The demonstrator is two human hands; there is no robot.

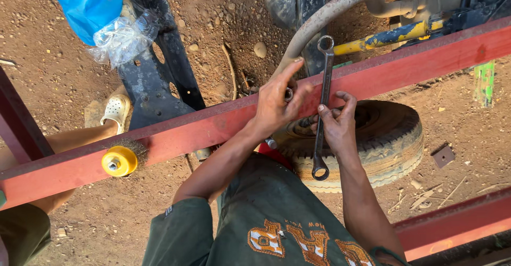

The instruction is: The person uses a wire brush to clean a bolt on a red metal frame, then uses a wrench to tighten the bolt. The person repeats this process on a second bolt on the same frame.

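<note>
Green-sleeved arms are reaching up to the red steel beam point(213, 125), both hands working one spot.

Right hand point(338, 125) is pinching the ring spanner point(322, 106) mid-shaft, its long axis standing nearly upright across the beam. Left hand point(277, 104) is pressing fingers around a small metal fastener point(288, 93) on the beam, just left of the spanner. Worn tyre point(383, 143) is lying below; yellow wire-brush wheel point(119, 160) is sitting well apart to the left.

single head-worn view, looking steeply down, close over hands, red beam point(223, 125), dirt ground point(58, 80)
</note>
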